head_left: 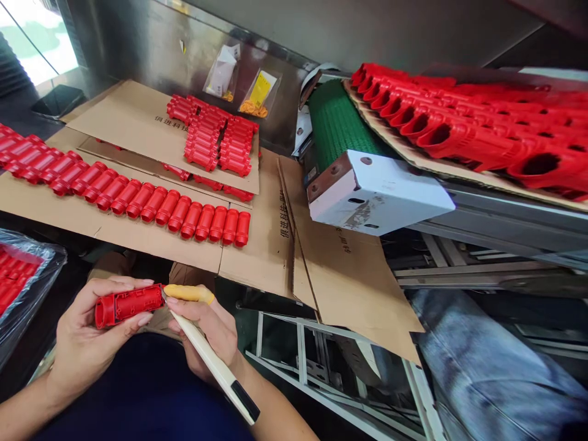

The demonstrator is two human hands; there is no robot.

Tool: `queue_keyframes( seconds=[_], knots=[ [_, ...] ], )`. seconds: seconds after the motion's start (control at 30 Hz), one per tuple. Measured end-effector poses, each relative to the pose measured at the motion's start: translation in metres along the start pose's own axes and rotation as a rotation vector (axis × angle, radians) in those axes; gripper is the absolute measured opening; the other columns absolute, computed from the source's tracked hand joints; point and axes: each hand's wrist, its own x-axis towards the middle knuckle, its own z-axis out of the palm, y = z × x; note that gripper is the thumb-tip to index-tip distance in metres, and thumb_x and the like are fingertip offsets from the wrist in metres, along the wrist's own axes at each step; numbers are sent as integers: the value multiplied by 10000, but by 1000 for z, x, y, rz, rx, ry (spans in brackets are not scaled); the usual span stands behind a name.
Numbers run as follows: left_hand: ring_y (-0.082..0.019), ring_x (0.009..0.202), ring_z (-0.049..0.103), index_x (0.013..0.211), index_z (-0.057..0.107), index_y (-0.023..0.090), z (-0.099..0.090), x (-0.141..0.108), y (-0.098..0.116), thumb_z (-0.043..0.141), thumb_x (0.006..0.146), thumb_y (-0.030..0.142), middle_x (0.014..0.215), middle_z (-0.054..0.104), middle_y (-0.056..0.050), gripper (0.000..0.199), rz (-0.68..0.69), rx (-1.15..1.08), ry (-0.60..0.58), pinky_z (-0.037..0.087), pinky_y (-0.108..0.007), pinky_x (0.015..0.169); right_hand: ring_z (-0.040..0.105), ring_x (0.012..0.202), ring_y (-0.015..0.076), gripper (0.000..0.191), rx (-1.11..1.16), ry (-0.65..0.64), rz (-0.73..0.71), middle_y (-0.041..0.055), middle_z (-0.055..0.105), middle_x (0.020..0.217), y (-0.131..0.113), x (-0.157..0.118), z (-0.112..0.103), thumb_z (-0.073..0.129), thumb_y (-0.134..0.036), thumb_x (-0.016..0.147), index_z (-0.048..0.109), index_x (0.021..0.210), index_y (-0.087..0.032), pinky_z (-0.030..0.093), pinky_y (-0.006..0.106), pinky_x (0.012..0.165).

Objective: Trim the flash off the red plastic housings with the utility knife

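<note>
My left hand (87, 324) is closed around a red plastic tubular part (133, 304), its open round end toward the left and its slotted side facing up. In my right hand (211, 327) is a knife with a long cream handle (211, 361) and a dark end. Its tip touches or nearly touches the right end of the red part; the blade is mostly hidden. A yellow finger cover (188, 293) sits on the index finger of that hand. Both hands are above my lap, in front of the cardboard-covered table.
A long row of red parts (151, 202) lies on cardboard (261, 245). More parts (202, 138) rest on a cardboard sheet behind. Small bags (261, 92) lie farther back. At right, a green conveyor (337, 122) carries stacked red parts (441, 135). A lined bin (41, 245) stands left. A person's denim-clad leg (496, 367) is at right.
</note>
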Motion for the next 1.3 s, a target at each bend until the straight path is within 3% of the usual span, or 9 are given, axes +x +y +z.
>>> queue_keyframes(
  seconds=[0.23,0.33,0.47,0.63,0.77,0.9,0.97,1.1,1.3],
  knots=[
    [-163,711,783,957,816,238,7,9,9,1005,736,264,933,849,-23,292,-306,-153,58,674,-227,689,807,1029,280,355,-55,-80,-131,196,819,1121,11,-1,-4,627,-41,1022,662,1367,-116,702,402,861],
    [-126,540,690,957,811,214,8,15,15,1021,718,346,855,837,-26,344,-463,-377,34,616,-215,546,816,952,249,266,-6,46,55,142,837,1083,17,-2,-10,639,-95,1049,719,1285,-188,692,372,802],
    [-154,663,755,1024,773,215,11,15,23,1056,660,330,1006,870,-63,475,-548,-429,99,622,-210,610,761,664,176,142,341,211,483,50,835,902,19,1,-23,674,-341,1088,760,1136,-239,643,316,639],
    [-207,864,826,1105,728,260,8,11,19,1040,698,305,1078,873,-63,515,-595,-417,32,659,-246,764,747,965,260,406,137,47,421,74,797,849,15,9,-34,590,-477,1108,796,853,-238,594,422,882],
    [-255,952,834,974,753,244,2,15,5,1020,726,300,1147,861,-93,370,-515,-426,-140,670,-321,847,725,896,224,481,215,-134,545,70,775,901,16,12,-28,481,-548,1141,791,969,-223,573,388,862],
    [-242,1047,809,992,842,291,-4,23,-9,935,819,196,1107,860,-69,218,-133,-166,-257,641,-297,915,576,550,133,571,545,-362,761,-32,614,671,20,9,-14,514,-700,1081,742,1199,-190,489,261,562],
    [-234,1024,801,1061,858,304,-6,25,-12,930,806,174,1085,851,-62,295,-51,-43,-277,634,-286,912,603,609,139,500,459,-333,723,-8,661,727,20,8,-11,556,-638,1082,762,1162,-189,503,264,607],
    [-168,794,741,1279,775,304,-4,23,-8,985,744,291,988,803,-16,575,-304,-36,-247,620,-254,798,719,840,174,255,157,-188,529,66,797,1001,16,6,-11,671,-361,1043,765,1208,-190,560,289,795],
    [-145,543,611,1034,780,208,1,33,-4,814,924,531,691,703,4,343,-430,10,-232,502,-249,538,695,667,132,239,161,-139,489,38,819,909,8,-2,-13,775,-332,979,787,1176,-197,536,231,627]
  ],
)
